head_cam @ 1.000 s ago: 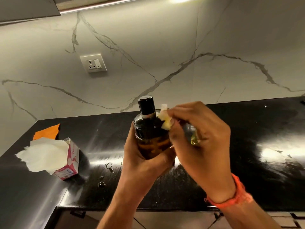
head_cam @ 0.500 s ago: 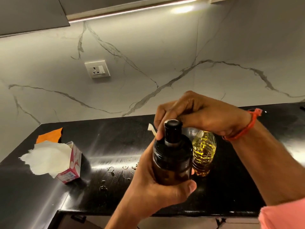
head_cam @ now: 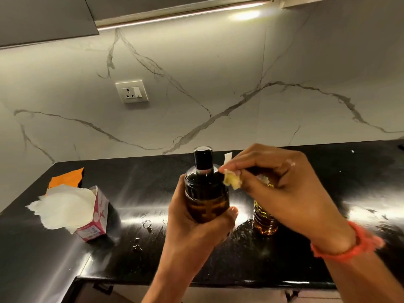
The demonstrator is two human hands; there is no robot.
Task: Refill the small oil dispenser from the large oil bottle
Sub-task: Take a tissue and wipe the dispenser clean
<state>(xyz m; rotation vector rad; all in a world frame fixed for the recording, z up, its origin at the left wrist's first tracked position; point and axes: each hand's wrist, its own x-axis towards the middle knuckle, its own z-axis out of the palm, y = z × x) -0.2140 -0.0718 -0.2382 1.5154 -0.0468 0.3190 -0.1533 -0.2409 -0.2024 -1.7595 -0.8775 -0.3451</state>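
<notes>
My left hand (head_cam: 196, 232) grips the small dark oil dispenser (head_cam: 205, 191) by its amber lower body and holds it upright above the black counter (head_cam: 317, 270). Its black cap (head_cam: 203, 159) is on. My right hand (head_cam: 286, 189) pinches a crumpled, oil-stained piece of tissue (head_cam: 232, 181) against the dispenser's right shoulder. Behind my right hand, the large oil bottle (head_cam: 264, 221) of yellow oil stands on the counter; its top is hidden by the hand.
An opened pink tissue box (head_cam: 94, 219) with white tissue (head_cam: 63, 206) spilling out lies at the left, an orange scrap (head_cam: 66, 178) behind it. Drops and small rings of liquid (head_cam: 147, 224) dot the counter near my left wrist. A wall socket (head_cam: 131, 91) sits above.
My right hand has left the dispenser's cap and dropped to its right side, pressing the tissue on the shoulder. The dispenser has been lifted a little higher.
</notes>
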